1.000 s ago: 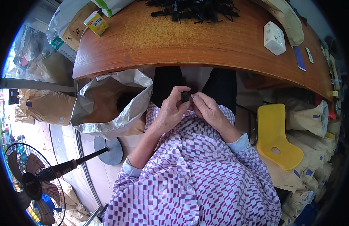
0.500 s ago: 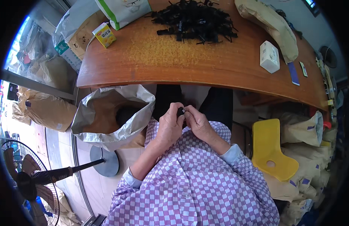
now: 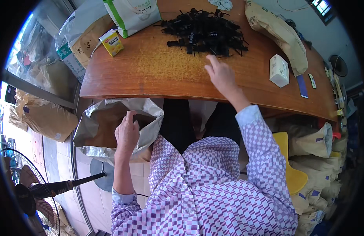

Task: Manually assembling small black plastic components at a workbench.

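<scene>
My right hand [image 3: 222, 76] reaches over the wooden table, just short of a pile of small black strap-like pieces [image 3: 207, 33]. Its thumb and index finger are apart, with nothing visible between them. Over the mouth of a large silver-lined sack [image 3: 96, 139], at the table's near edge on the left, is my left hand [image 3: 127, 133]. Its index finger stretches forward, the thumb stands off to the side, and the other fingers are partly hidden. No piece shows in it. The bottom of the sack cannot be made out.
A yellow drink carton [image 3: 112, 43] and a white-green bag [image 3: 132, 17] stand on the table's left. At its right are a tissue pack [image 3: 279, 71] and a paper sack [image 3: 278, 37]. A fan [image 3: 30, 192] stands lower left, a yellow chair [image 3: 292, 173] lower right.
Both hands were together at my lap around a small black piece. They have parted: the left moved over the sack, the right forward over the table. The black piece is out of sight.
</scene>
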Available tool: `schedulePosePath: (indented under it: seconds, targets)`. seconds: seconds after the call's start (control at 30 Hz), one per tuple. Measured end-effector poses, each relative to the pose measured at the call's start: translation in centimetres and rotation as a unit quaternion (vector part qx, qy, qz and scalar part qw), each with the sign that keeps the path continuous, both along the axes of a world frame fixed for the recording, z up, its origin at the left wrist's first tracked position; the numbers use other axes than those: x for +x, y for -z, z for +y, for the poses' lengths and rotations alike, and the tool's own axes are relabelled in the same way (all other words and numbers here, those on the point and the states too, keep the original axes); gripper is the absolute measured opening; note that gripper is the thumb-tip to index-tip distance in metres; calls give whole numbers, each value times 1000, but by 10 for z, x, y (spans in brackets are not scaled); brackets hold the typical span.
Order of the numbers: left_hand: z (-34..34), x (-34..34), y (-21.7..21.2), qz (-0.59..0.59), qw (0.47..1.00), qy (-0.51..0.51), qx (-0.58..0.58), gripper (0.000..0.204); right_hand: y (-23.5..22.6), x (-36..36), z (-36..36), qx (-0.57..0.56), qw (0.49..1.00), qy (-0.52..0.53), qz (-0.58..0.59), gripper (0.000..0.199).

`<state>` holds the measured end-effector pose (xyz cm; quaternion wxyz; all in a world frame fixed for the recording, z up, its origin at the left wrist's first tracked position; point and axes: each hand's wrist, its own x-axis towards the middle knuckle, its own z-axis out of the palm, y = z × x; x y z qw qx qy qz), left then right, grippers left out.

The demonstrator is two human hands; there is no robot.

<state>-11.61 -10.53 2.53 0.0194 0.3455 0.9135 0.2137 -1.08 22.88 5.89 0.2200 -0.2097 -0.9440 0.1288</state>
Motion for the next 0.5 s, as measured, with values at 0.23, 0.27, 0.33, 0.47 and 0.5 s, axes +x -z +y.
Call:
schedulePosePath:
  seconds: [0.23, 0.27, 0.33, 0.47, 0.5]
  targets:
    - [7, 4, -3, 3, 1000, 2, 23, 36, 6, -28, 51, 161, 979, -11, -127, 13]
    - [12, 6, -4, 0, 1000, -1, 22, 36, 7, -27, 53, 163, 982, -26, -90, 13]
    - [26, 12, -10, -30, 992, 29, 122, 34, 7, -20, 58, 122, 992, -38, -14, 12]
    - [70, 33, -31, -259, 930, 50, 258, 41, -10, -2, 39, -323, 929, -81, 162, 14]
    - [82, 38, -29, -295, 902, 72, 308, 46, -17, 7, 26, -414, 896, -53, 151, 15]
